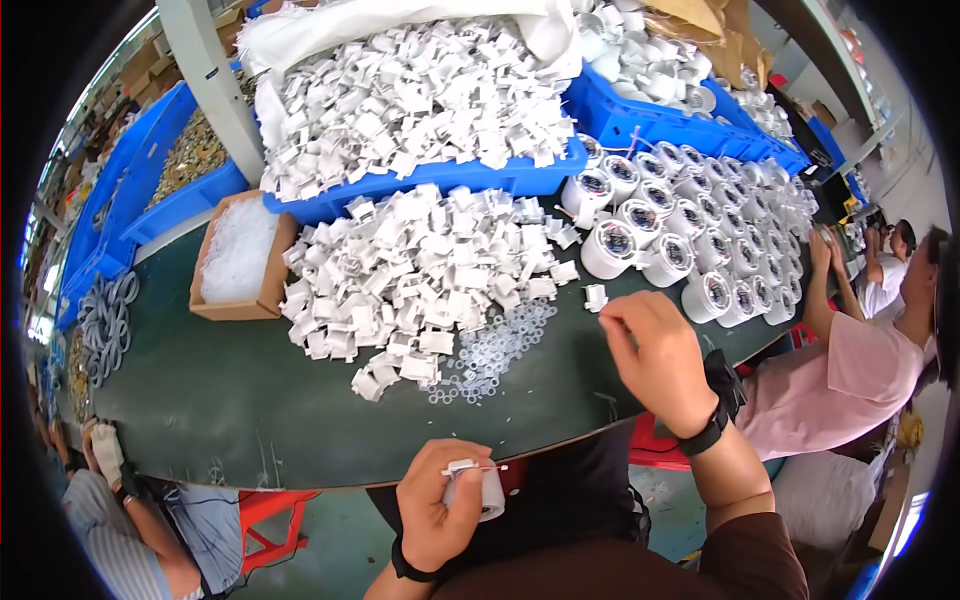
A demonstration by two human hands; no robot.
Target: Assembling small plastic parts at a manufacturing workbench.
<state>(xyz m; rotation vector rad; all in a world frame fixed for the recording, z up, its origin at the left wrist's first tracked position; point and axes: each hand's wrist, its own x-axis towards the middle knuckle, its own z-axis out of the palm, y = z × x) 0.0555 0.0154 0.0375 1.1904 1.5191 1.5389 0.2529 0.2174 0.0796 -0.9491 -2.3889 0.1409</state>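
My left hand (436,502) is closed around a white cylindrical housing (490,494) just off the table's near edge. A small white piece and a thin red wire show at the housing's top, by my thumb. My right hand (662,362) reaches over the table, thumb and fingertips bent together at a small white plastic clip (596,297). That clip sits apart from the large heap of similar white clips (400,265) to its left. Beside the heap's near edge lies a scatter of small translucent rings (490,355).
Rows of white cylindrical housings with wires inside (690,225) stand at the right. Behind are a blue bin (520,178) piled with white clips and another blue bin (640,125). A cardboard box (283,243) and grey rings (107,325) are left. People sit on both sides.
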